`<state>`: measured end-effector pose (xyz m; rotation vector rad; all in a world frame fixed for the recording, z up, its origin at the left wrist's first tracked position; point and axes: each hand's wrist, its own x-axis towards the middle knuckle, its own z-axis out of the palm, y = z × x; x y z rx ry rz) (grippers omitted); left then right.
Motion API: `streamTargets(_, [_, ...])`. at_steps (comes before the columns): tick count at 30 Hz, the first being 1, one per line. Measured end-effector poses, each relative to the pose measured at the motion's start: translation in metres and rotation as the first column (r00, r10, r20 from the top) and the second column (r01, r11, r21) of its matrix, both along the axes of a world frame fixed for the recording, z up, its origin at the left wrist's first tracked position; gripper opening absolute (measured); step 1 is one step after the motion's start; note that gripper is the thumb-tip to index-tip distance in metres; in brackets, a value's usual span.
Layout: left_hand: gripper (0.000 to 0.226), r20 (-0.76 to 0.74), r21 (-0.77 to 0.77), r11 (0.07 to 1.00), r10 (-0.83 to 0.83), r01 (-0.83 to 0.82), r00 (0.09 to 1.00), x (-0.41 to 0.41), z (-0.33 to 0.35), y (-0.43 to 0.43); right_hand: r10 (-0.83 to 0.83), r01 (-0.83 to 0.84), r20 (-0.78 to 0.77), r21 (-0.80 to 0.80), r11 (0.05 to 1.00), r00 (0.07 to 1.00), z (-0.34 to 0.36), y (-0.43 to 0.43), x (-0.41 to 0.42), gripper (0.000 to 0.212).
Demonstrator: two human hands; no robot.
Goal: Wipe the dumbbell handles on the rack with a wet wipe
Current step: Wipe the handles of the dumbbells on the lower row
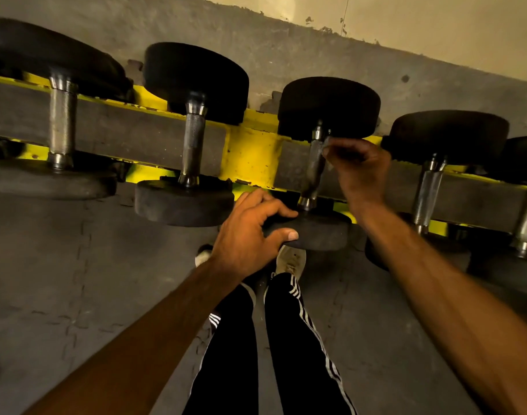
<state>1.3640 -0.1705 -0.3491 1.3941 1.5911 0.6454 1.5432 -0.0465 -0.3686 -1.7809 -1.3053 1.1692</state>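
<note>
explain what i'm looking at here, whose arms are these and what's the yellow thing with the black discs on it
This is one picture from a wide-angle camera worn on a person's head, looking down, so the two bare arms are the wearer's own. The yellow rack holds a row of dumbbells: black round weights joined by metal handles. The left hand grips the near weight of the middle dumbbell. The right hand is up at that dumbbell's handle, fingers curled against it. It is too blurred to tell whether they pinch a wipe. Below are the person's legs, a shoe and grey floor mats.
</note>
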Motion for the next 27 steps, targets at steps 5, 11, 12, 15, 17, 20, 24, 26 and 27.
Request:
streamTargets(5, [0.039,0.000,-0.021,0.999,-0.028,0.028,1.000,-0.001,0.004,0.004,0.491,-0.556,0.358,0.103,0.825,0.794,0.001,-0.017,0.021,0.020])
streamTargets(11, [0.036,0.000,0.020,1.000,0.002,-0.002,1.000,0.001,0.000,0.000,0.502,-0.720,0.630,0.133,0.682,0.592,0.007,0.010,0.006,0.025])
streamTargets(12, [0.036,0.001,0.020,1.000,0.005,-0.005,1.000,0.001,0.000,0.000,0.483,-0.735,0.685,0.113,0.669,0.545,0.006,0.014,0.000,0.027])
streamTargets(15, [0.036,0.008,0.009,1.000,0.004,-0.004,1.000,0.000,0.000,0.001,0.631,-0.894,0.732,-0.067,0.443,0.258,0.001,0.013,-0.008,0.023])
streamTargets(17, [0.039,0.011,0.001,1.000,-0.004,0.004,1.000,0.000,0.000,0.001,0.772,-0.920,0.628,-0.239,0.310,0.097,0.011,0.005,-0.011,0.017])
streamTargets(20, [0.038,0.009,0.005,1.000,-0.003,0.003,1.000,0.000,0.000,0.000,0.784,-0.880,0.619,-0.350,0.321,0.040,0.030,0.007,-0.016,0.017])
streamTargets(24, [0.036,0.015,0.033,0.999,0.022,-0.022,1.000,0.001,-0.003,-0.002,0.669,-0.737,0.735,-0.391,0.551,0.110,0.032,0.031,-0.036,0.021])
streamTargets(26, [0.035,0.013,0.027,0.999,0.022,-0.023,1.000,0.002,-0.002,-0.002,0.707,-0.680,0.706,-0.536,0.500,-0.037,0.035,0.028,-0.051,0.023])
streamTargets(27, [0.036,0.013,0.025,0.999,0.022,-0.023,1.000,0.002,-0.002,-0.002,0.737,-0.684,0.671,-0.575,0.450,-0.080,0.034,0.023,-0.056,0.023])
